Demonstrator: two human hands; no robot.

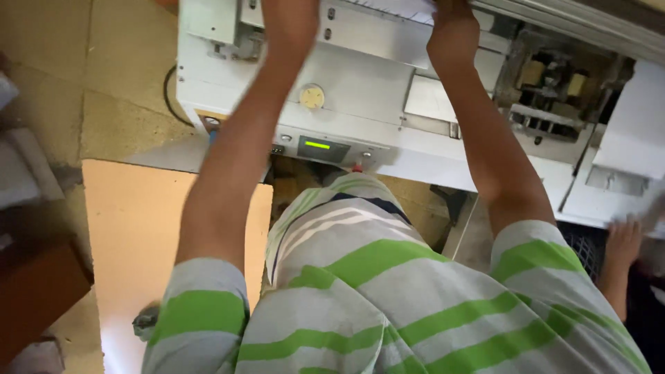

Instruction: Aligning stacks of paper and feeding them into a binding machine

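while both arms reach to the far edge, the left hand is cut off there and the right hand touches white paper atop the machine; neither grip can be told. the sheets look light, floppy and easily creased, best held by both edges.

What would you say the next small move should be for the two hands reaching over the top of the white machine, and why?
Probably draw the white sheets slightly toward the body. Both arms stretch across the white machine; the right hand rests at the sheets' edge, while the left hand is mostly cut off, so its grip cannot be judged.
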